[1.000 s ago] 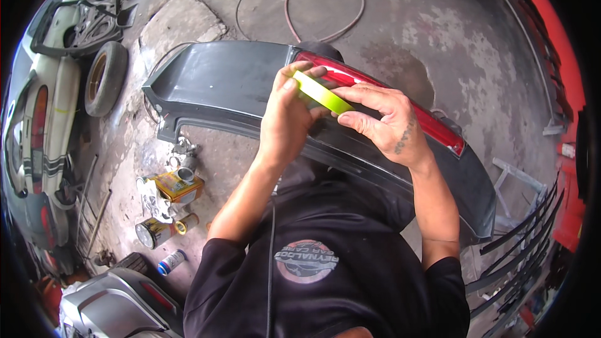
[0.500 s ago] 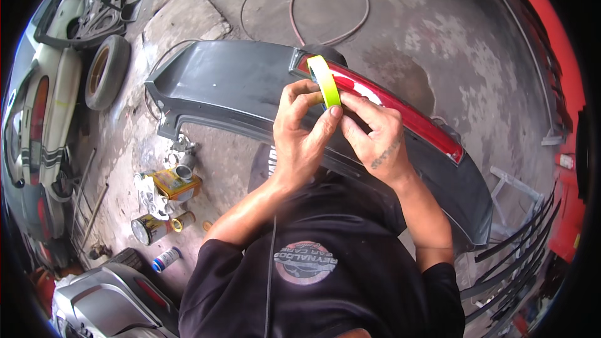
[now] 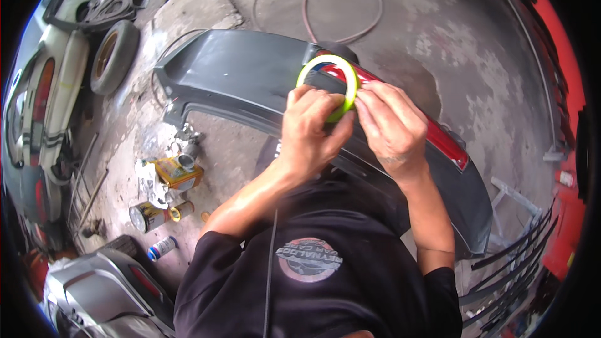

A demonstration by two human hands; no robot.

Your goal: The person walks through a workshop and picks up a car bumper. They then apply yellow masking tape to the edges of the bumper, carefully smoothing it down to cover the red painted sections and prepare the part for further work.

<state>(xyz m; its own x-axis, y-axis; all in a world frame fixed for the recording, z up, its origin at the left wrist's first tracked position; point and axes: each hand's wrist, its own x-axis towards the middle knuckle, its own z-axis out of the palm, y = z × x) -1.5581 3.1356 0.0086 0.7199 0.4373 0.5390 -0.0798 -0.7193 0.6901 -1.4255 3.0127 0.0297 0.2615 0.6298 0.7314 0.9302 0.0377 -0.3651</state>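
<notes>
My left hand grips a roll of bright yellow-green tape, its fingers through and around the lower part of the ring. The roll's open face is turned toward me. At the ring's right edge, my right hand pinches the tape with thumb and fingertips; whether a loose end is between them is too small to tell. Below both hands lies a dark grey car spoiler. A red light strip is set along it, partly covered by the roll and my right hand.
At left on the floor stand a yellow tin, paint cans and a blue-and-white spray can. A silver bumper lies lower left, a wheel upper left. A looped hose lies beyond the spoiler; black strips are at right.
The tape roll has turned from edge-on to showing its open ring. My right hand has shifted right, its fingers now together at the roll's edge. The whole view has moved slightly.
</notes>
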